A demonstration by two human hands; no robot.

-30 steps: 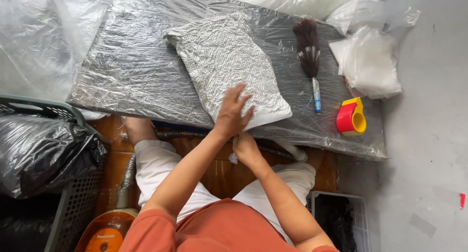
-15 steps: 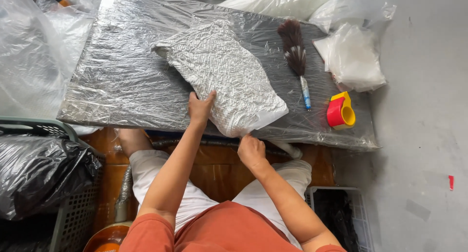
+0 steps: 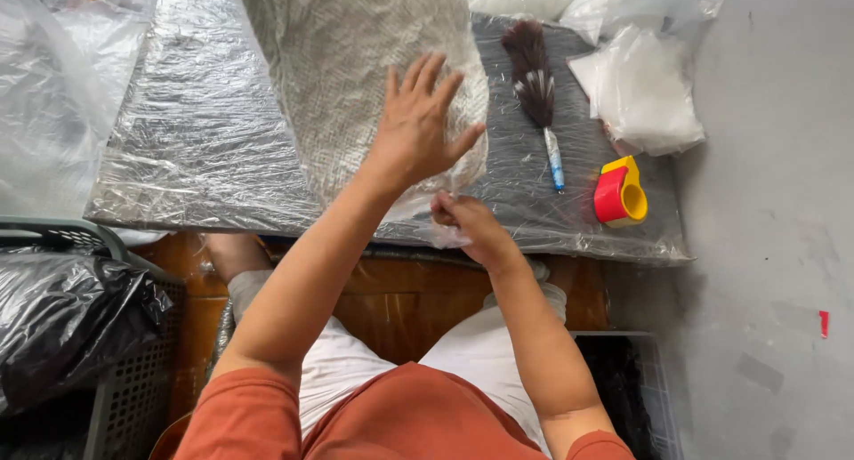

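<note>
Since half a second ago the packet [image 3: 356, 77] has come nearer and now fills the upper middle of the frame, running off the top edge, and the left hand [image 3: 416, 126] has climbed from its near edge onto its face. That hand lies flat on the packet with fingers spread wide, gripping nothing. Just below it, at the frame's centre, the right hand [image 3: 467, 224] is curled closed, pinching the packet's lower corner of clear wrap at the near edge of the board [image 3: 178, 157], which is covered in shiny film. Right of the packet a feather duster [image 3: 536, 91] lies on the board, with a red and yellow tape dispenser [image 3: 620, 191] further right and clear bags [image 3: 645, 86] above it. A basket [image 3: 133, 353] holding a black bag [image 3: 62, 322] sits lower left.
</note>
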